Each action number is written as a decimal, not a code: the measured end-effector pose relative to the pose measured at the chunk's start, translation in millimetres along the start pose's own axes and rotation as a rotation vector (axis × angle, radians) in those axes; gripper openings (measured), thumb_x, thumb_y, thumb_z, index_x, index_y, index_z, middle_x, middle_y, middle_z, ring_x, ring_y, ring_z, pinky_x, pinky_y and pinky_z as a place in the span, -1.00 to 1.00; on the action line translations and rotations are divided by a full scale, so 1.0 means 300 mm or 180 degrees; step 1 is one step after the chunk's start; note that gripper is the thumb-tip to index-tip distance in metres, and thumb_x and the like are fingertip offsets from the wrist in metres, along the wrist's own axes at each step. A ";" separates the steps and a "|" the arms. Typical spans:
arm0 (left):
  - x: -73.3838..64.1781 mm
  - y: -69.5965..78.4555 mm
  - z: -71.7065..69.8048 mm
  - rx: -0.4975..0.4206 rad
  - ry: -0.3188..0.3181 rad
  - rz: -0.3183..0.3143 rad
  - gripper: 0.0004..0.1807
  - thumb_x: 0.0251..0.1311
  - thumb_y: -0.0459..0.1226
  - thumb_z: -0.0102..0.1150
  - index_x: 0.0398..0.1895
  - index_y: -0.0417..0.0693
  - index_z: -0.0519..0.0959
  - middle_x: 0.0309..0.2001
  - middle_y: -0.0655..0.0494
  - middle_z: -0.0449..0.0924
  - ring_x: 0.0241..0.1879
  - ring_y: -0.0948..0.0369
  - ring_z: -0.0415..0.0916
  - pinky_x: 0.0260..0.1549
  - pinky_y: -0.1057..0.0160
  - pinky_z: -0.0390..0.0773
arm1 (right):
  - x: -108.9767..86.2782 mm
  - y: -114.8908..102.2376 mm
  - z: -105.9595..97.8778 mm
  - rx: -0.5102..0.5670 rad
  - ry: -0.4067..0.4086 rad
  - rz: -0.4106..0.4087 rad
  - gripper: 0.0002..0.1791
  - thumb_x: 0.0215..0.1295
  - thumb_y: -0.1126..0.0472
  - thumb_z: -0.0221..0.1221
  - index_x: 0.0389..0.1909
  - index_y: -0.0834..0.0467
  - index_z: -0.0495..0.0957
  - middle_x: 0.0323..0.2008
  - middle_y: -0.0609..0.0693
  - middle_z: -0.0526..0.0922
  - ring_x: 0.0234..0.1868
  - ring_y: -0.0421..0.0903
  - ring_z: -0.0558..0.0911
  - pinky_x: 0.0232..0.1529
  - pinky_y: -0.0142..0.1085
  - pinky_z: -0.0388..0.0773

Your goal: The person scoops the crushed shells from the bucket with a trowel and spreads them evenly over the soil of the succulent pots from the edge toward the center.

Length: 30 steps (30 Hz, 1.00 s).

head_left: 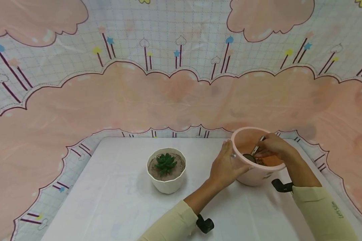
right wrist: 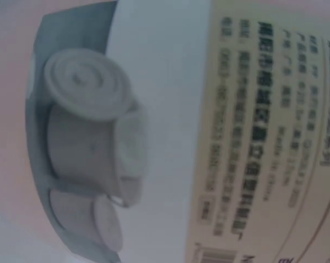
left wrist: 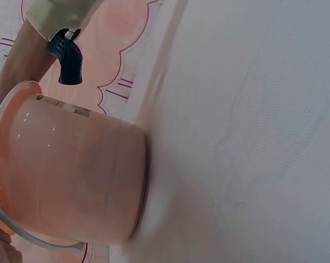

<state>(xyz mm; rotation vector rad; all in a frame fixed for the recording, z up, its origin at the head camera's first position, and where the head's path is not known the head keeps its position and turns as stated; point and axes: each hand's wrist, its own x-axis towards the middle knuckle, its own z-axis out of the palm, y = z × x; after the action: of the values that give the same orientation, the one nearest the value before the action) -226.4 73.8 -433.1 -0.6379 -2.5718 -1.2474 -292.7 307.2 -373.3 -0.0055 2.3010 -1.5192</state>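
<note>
A pink plastic bucket [head_left: 250,177] with a light handle stands on the right of the table, tilted slightly in the head view. My left hand [head_left: 224,169] holds it at the near left rim, thumb along the outer wall. Inside, my right hand [head_left: 273,147] pinches the silvery handle of a spoon-like tool [head_left: 257,146] with a dark round head. Brown grainy stuff [head_left: 260,161] lies by that head, low in the bucket. In the left wrist view the bucket's wall [left wrist: 82,170] shows side-on; the right wrist view is filled by its printed label [right wrist: 252,137].
Left of the bucket, a white pot [head_left: 168,185] holds a green succulent [head_left: 165,164] in greyish soil. Both stand on a white-covered table [head_left: 114,201]. Behind it hangs a patterned pink and white cloth [head_left: 169,100]. Black camera mounts [head_left: 205,224] sit on both wrists.
</note>
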 end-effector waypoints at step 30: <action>-0.006 -0.006 -0.007 0.0119 0.0011 0.0126 0.23 0.15 0.14 0.55 0.72 -0.03 0.01 0.63 -0.03 0.12 0.60 0.04 0.08 0.35 -0.06 0.40 | -0.042 -0.026 -0.012 0.0226 0.0079 -0.0098 -0.57 0.69 0.34 -0.16 0.16 0.73 0.32 -0.33 0.20 0.73 -0.36 -0.04 0.81 -0.19 -0.20 0.75</action>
<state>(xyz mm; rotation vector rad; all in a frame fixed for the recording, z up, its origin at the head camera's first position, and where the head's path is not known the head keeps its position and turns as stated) -225.6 70.8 -433.8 -0.6750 -2.5604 -1.1842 -283.7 309.8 -361.3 -0.0030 2.2745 -1.6243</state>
